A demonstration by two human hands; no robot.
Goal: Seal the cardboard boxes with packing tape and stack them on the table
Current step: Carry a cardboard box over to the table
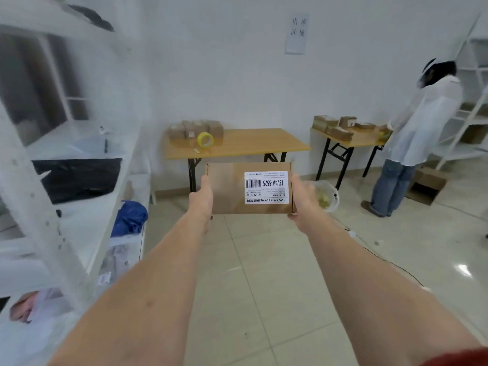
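Observation:
I hold a flat brown cardboard box [227, 188] with a white barcode label out in front of me, above the tiled floor. My left hand [202, 196] grips its left side and my right hand [301, 199] grips its right side. Beyond it stands a wooden folding table [250, 143]. On the table's far left corner sit several small cardboard boxes [195, 129], and a yellow roll of packing tape [205, 140] stands in front of them.
A white shelf rack [47, 196] with bags runs along the left. A second table [351, 140] with boxes stands at the right, and a person in a white coat [420, 122] stands at it. A plastic-lined bin [326, 195] and an open carton [427, 184] sit on the floor.

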